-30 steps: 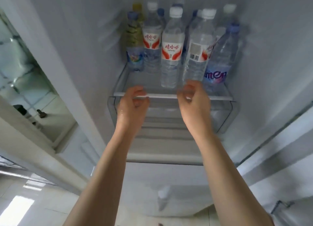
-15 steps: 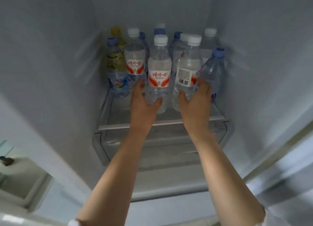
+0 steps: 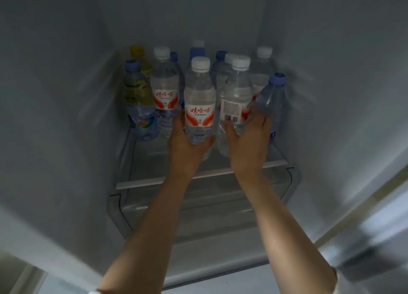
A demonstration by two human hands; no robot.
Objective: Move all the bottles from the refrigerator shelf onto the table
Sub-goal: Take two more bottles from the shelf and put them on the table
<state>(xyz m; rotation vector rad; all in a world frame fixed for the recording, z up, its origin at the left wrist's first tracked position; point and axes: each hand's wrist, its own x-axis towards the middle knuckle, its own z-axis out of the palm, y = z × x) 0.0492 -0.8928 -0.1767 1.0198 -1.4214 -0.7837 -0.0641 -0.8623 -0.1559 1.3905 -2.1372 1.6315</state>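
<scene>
Several plastic bottles stand crowded on the glass refrigerator shelf [image 3: 154, 182]. My left hand [image 3: 187, 148] grips the front white-capped water bottle with a red label [image 3: 199, 99] round its lower body. My right hand [image 3: 249, 141] grips the neighbouring white-capped bottle whose barcode faces me [image 3: 235, 95]. A blue-capped clear bottle [image 3: 272, 99] leans just right of my right hand. At the far left stand a blue-capped bottle with a green and blue label [image 3: 138, 108] and a yellow-capped one [image 3: 139, 55] behind it. More white- and blue-capped bottles fill the back rows.
The refrigerator's grey side walls [image 3: 66, 95] close in on both sides of the shelf. A clear drawer [image 3: 123, 212] sits under the shelf. The edge of the refrigerator opening [image 3: 353, 210] runs along the lower right.
Both hands reached from the shelf's front edge into the refrigerator and closed round the two front bottles. The view moved closer to the shelf.
</scene>
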